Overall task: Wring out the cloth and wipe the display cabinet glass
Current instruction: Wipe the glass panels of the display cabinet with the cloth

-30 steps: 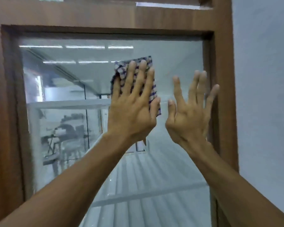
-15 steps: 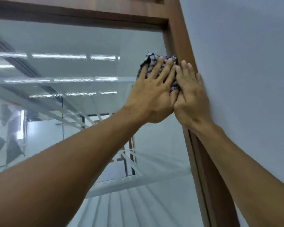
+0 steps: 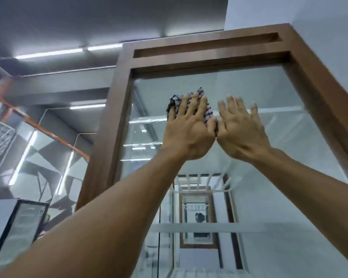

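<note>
Cloth: a blue-and-white checked cloth (image 3: 206, 111) is bunched flat against the upper part of the cabinet glass, near the top of the pane and roughly midway across it.
Left hand: the left hand (image 3: 186, 127) lies palm-down over the cloth with fingers spread and straight; the grip is a flat press, not a closed fist, pinning the cloth to the pane.
Right hand: the right hand (image 3: 240, 129) is open and flat just beside the left, fingers splayed upward, holding nothing; its thumb side touches the left hand near the cloth's lower edge. Whether its palm meets the pane cannot be told, as the fingers are blurred.
Glass: the glass (image 3: 285, 125) is see-through, showing white shelves (image 3: 207, 227) inside and reflected strip lights.
Frame: a brown wooden frame (image 3: 211, 57) borders the pane at the top and on both sides.
Surroundings: a grey ceiling with a lit strip light (image 3: 48, 54) is overhead, and a dark-framed glass panel (image 3: 18, 227) stands at lower left.
</note>
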`<state>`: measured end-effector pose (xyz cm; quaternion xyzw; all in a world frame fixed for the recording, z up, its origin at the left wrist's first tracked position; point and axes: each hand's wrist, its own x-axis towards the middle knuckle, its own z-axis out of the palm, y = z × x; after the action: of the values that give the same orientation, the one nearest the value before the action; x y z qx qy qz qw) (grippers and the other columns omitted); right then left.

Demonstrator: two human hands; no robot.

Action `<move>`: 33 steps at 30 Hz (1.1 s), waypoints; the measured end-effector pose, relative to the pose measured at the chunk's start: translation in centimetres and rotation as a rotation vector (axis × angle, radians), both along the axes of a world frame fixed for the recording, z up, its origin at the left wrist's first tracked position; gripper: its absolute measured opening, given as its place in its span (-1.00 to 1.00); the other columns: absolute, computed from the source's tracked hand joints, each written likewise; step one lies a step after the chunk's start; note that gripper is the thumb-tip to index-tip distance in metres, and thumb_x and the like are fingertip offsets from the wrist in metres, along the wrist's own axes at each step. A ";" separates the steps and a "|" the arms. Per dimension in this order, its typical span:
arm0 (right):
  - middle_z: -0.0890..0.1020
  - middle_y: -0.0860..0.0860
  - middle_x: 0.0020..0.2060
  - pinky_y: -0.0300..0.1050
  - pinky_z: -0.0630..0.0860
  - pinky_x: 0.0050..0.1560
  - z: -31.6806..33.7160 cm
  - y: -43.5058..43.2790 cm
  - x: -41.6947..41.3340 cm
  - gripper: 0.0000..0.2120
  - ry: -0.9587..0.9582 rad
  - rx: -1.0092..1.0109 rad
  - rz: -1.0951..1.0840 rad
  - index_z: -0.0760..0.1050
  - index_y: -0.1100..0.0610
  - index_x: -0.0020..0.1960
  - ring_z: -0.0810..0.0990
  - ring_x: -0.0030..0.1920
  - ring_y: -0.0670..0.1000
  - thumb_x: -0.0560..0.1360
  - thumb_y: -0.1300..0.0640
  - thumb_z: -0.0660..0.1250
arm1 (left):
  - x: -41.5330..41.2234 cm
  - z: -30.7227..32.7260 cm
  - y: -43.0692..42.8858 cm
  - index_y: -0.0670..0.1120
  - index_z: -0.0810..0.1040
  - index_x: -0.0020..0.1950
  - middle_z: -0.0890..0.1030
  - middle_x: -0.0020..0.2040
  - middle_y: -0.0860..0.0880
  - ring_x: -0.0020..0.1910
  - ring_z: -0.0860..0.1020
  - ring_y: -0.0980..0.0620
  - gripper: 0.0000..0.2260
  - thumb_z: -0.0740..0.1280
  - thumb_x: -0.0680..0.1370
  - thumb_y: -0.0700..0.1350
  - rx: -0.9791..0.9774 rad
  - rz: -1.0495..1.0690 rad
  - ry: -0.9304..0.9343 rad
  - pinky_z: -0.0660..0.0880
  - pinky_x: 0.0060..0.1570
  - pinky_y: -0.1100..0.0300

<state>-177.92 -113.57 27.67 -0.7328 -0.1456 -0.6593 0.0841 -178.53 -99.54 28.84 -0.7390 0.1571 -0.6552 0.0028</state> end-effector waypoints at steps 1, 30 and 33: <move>-0.02 0.11 0.66 0.24 -0.22 0.62 0.2 1.3 0.0 -0.38 -0.002 -0.014 -0.008 -0.02 0.10 0.66 -0.12 0.66 0.10 0.64 -0.09 -0.17 | 0.0 0.1 1.5 0.03 -0.16 0.70 -0.20 0.70 0.03 0.66 -0.27 0.06 -0.42 -0.09 0.72 0.17 -0.027 0.013 -0.004 -0.34 0.59 -0.03; -0.16 0.07 0.66 0.19 -0.23 0.63 -4.9 -8.3 -0.8 -0.42 0.063 -0.133 -0.178 -0.19 0.03 0.67 -0.22 0.65 0.05 0.71 -0.10 -0.13 | 0.0 -4.7 -3.8 -0.03 -0.21 0.70 -0.24 0.70 -0.03 0.66 -0.28 -0.01 -0.39 -0.10 0.72 0.17 0.021 0.003 0.059 -0.36 0.56 -0.05; -0.15 0.13 0.66 0.30 -0.31 0.58 -4.9 -10.9 -1.1 -0.41 0.043 -0.122 -0.325 -0.19 -0.03 0.66 -0.24 0.65 0.09 0.70 -0.17 -0.17 | 0.0 -4.1 -7.4 -0.04 -0.20 0.70 -0.23 0.70 -0.04 0.67 -0.28 -0.02 -0.39 -0.10 0.72 0.16 0.072 -0.008 0.061 -0.34 0.59 -0.07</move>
<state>-179.03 -124.50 22.79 -0.7644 -0.0631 -0.6383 -0.0654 -178.58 -106.91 24.71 -0.7575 0.1833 -0.6263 0.0219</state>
